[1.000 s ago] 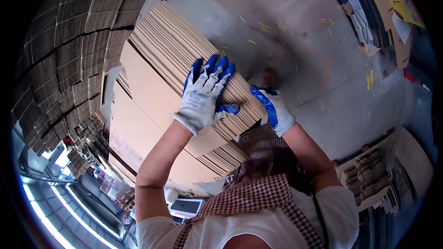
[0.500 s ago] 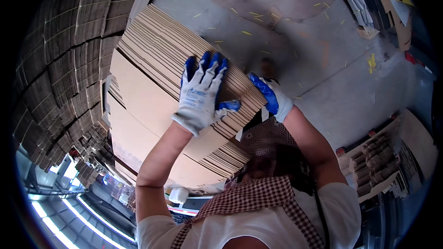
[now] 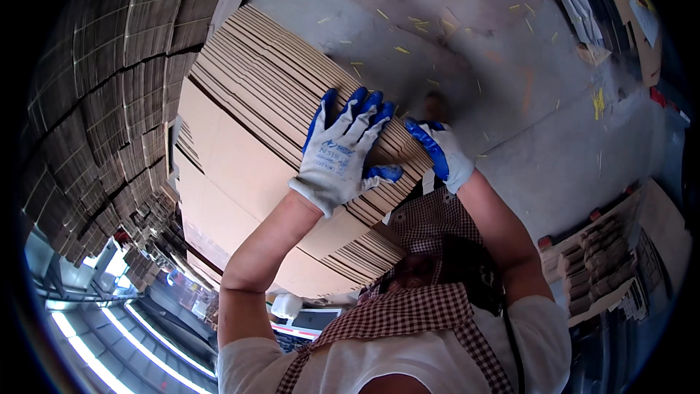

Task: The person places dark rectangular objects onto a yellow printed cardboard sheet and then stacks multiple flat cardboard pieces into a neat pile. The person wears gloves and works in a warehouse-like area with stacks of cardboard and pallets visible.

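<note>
The left hand (image 3: 343,149), gloved, lies flat with fingers spread on a bundle (image 3: 277,146) of flattened cardboard sheets. The right hand (image 3: 437,149) curls around the bundle's edge, clamped on it. More cardboard stacks (image 3: 102,102) stand to the left, above a concrete floor (image 3: 554,138).

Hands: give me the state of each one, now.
Left hand: open, gloved palm pressed flat on the stack of flat cardboard sheets.
Right hand: gloved, curled round the stack's edge, gripping it.
</note>
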A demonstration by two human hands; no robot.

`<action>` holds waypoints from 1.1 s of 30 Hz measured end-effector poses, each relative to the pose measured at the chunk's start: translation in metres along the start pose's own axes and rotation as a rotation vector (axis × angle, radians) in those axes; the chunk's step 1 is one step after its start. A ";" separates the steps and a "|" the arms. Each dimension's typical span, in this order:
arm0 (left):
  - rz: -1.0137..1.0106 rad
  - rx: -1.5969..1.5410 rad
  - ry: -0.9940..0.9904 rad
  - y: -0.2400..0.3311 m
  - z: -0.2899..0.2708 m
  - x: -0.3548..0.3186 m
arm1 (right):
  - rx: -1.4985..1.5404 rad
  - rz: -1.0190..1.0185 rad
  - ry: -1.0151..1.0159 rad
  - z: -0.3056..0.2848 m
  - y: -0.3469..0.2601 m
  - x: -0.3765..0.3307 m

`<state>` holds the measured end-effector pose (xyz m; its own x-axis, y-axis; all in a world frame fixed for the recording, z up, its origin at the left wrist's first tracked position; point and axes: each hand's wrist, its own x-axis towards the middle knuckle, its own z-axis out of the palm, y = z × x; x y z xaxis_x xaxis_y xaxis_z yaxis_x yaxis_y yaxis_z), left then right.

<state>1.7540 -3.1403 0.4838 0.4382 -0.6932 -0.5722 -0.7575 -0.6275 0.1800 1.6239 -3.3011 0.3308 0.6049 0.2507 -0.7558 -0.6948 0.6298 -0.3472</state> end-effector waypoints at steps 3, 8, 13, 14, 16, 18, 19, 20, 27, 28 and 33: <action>0.001 0.017 0.017 0.003 -0.003 0.008 | -0.329 -0.262 -0.108 -0.025 0.015 0.023; -0.002 0.102 -0.020 0.003 0.001 0.015 | -0.322 -0.137 -0.074 -0.014 -0.017 0.016; -0.012 0.103 -0.008 0.000 -0.003 0.016 | -0.048 0.042 -0.146 -0.017 -0.021 0.018; -0.003 0.100 -0.023 -0.001 -0.005 0.016 | -0.063 0.015 -0.159 -0.012 -0.021 0.016; -0.015 0.099 -0.062 -0.003 -0.006 0.016 | -0.095 -0.038 -0.175 -0.003 -0.019 0.012; -0.008 0.069 -0.033 -0.008 -0.005 0.011 | -0.042 -0.065 -0.085 0.008 -0.013 0.003; -0.004 0.061 -0.027 -0.011 -0.005 0.010 | -0.018 -0.071 -0.077 0.011 -0.012 0.001; 0.002 0.054 -0.022 -0.013 -0.005 0.009 | 0.007 -0.076 -0.070 0.013 -0.012 0.001; 0.024 0.054 -0.001 -0.023 -0.005 -0.003 | -0.021 -0.077 -0.025 0.026 -0.013 -0.003; 0.022 0.051 -0.007 -0.023 -0.005 -0.004 | -0.021 -0.061 -0.001 0.029 -0.017 -0.007; 0.036 0.003 -0.007 -0.019 -0.008 -0.004 | 0.005 -0.037 -0.028 0.026 -0.027 -0.019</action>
<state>1.7706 -3.1288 0.4894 0.4070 -0.7130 -0.5710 -0.7743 -0.6009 0.1984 1.6415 -3.3044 0.3689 0.6407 0.2479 -0.7266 -0.6699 0.6429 -0.3714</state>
